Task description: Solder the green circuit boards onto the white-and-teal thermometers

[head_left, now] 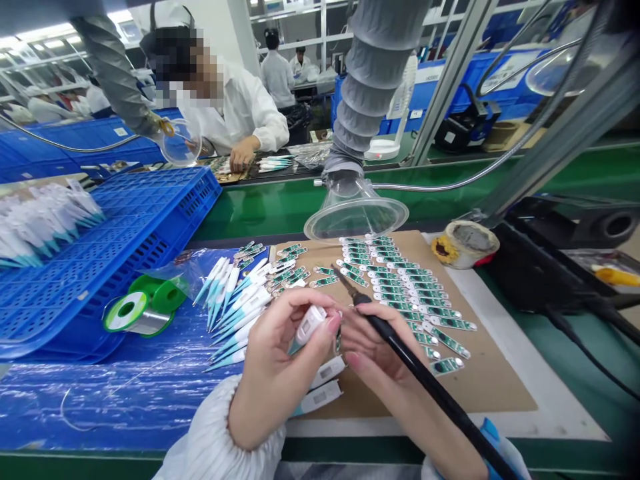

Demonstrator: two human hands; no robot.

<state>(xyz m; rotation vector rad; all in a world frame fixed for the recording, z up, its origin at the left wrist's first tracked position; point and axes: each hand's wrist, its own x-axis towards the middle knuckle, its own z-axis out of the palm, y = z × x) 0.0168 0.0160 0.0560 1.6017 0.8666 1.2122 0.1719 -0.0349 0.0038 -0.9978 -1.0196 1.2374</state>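
Between the thumb and fingers of my left hand is a white thermometer casing. Close beside it, my right hand has a black soldering iron lying across it, its metal tip pointing up and left. A small board shows between the two hands; which fingers touch it is unclear. Under the hands lie more white casings. Rows of green circuit boards cover the brown cardboard. White and light-blue thermometers are bunched left of my hands.
A solder spool stands by a blue crate at left. Above the boards hangs a clear fume funnel. A round tip-cleaner pot and black equipment are at right. Across the bench a person works.
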